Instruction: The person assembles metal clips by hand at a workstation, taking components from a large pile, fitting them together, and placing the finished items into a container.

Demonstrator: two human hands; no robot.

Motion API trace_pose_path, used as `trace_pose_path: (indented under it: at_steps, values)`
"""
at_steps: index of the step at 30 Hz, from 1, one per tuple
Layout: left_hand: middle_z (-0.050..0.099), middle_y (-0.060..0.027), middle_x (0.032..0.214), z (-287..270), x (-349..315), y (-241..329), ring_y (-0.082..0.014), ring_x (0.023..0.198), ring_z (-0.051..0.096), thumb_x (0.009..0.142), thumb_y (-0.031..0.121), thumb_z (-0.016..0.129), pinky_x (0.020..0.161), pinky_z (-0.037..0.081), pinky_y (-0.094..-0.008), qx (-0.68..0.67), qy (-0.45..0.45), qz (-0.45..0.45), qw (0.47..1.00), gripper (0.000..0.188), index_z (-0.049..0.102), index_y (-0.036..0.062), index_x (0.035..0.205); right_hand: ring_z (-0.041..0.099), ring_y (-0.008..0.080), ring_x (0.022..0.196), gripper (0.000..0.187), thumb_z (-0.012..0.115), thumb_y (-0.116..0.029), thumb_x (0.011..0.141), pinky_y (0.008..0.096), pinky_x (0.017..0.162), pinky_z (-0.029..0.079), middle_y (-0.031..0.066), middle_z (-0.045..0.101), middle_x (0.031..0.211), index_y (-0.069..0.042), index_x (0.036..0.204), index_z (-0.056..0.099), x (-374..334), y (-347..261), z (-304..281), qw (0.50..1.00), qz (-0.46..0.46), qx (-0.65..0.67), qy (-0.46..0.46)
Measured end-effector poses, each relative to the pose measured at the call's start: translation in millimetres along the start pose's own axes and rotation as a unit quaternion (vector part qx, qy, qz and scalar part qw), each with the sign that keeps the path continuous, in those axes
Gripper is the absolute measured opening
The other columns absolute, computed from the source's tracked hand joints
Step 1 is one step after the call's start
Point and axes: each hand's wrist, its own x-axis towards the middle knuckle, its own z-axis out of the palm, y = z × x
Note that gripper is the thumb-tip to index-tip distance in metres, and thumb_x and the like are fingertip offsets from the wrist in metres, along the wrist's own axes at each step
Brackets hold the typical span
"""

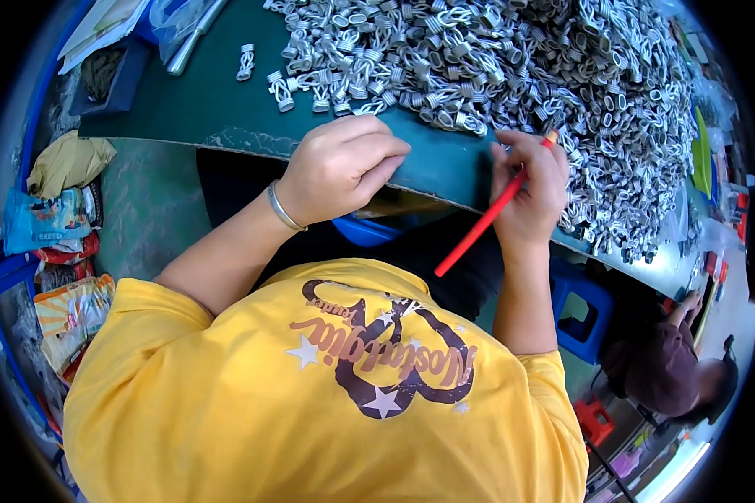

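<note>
My left hand (344,166) rests at the near edge of the green table (172,109), with its fingers curled closed. Whatever it may hold is hidden. A long, slim red pen-like tool (481,228) is gripped in my right hand (533,189), its pale orange end pointing up and away and its other end slanting down to the left. The right fingertips are close to the near side of a big heap of small grey-white looped cable pieces (478,63). A few of these pieces lie loose left of the heap, one of them (245,63) well apart.
A blue bin (113,84) and papers (101,29) sit at the far left. Below them are a brown bag (71,163) and coloured packets (50,220). A blue stool (580,310) stands under the table at right. Another person (663,369) sits further right.
</note>
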Motion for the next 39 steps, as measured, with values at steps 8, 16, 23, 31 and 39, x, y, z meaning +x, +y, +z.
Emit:
trace_pose_path:
  at_steps: [8,16,23,31,39]
  values:
    - [0.062,-0.0112,0.076,-1,0,-1,-0.0221,0.064,0.06,0.07,-0.004,0.069,0.056,0.048,-0.0277,-0.015,0.008,-0.012,1.0,0.014,0.066,-0.0009,0.083,0.057,0.0243,0.07,0.024,0.07,0.001,0.066,0.0358,0.07,0.039,0.0052,0.064,0.079,-0.008,0.076,0.051,2,-5,10,0.999,-0.024,-0.045,-0.007]
    - [0.064,-0.0076,0.08,7,8,12,-0.014,0.058,0.057,0.068,0.011,0.078,0.055,0.047,-0.0254,-0.057,-0.007,-0.116,0.992,0.032,0.065,-0.0003,0.096,0.058,0.0243,0.06,0.032,0.073,0.009,0.065,0.029,0.052,0.045,0.0117,0.066,0.08,-0.007,0.076,0.046,-13,-21,18,0.992,-0.025,0.109,0.051]
    - [0.064,-0.0077,0.078,9,6,7,-0.0144,0.058,0.057,0.069,0.007,0.077,0.054,0.046,-0.0246,-0.05,0.0,-0.099,0.994,0.023,0.067,0.0006,0.088,0.065,0.0255,0.08,0.036,0.072,0.01,0.069,0.03,0.065,0.053,0.0175,0.064,0.088,-0.005,0.079,0.041,-21,-24,25,0.962,-0.004,0.267,0.057]
    - [0.064,-0.0081,0.077,7,4,7,-0.0143,0.057,0.057,0.067,0.002,0.077,0.052,0.046,-0.0237,-0.08,0.026,-0.083,0.993,0.021,0.067,0.0007,0.085,0.065,0.0188,0.074,0.026,0.067,0.005,0.08,0.027,0.064,0.053,0.0184,0.064,0.089,-0.003,0.082,0.042,-25,-25,24,0.94,0.098,0.327,-0.007]
    - [0.064,-0.0081,0.072,8,3,7,-0.0173,0.058,0.058,0.065,0.007,0.079,0.054,0.046,-0.0258,-0.057,0.024,-0.063,0.996,0.019,0.068,0.0012,0.079,0.063,0.0131,0.062,0.02,0.061,0.007,0.083,0.0208,0.055,0.052,0.0173,0.064,0.087,-0.001,0.083,0.043,-23,-27,26,0.923,0.109,0.37,-0.006]
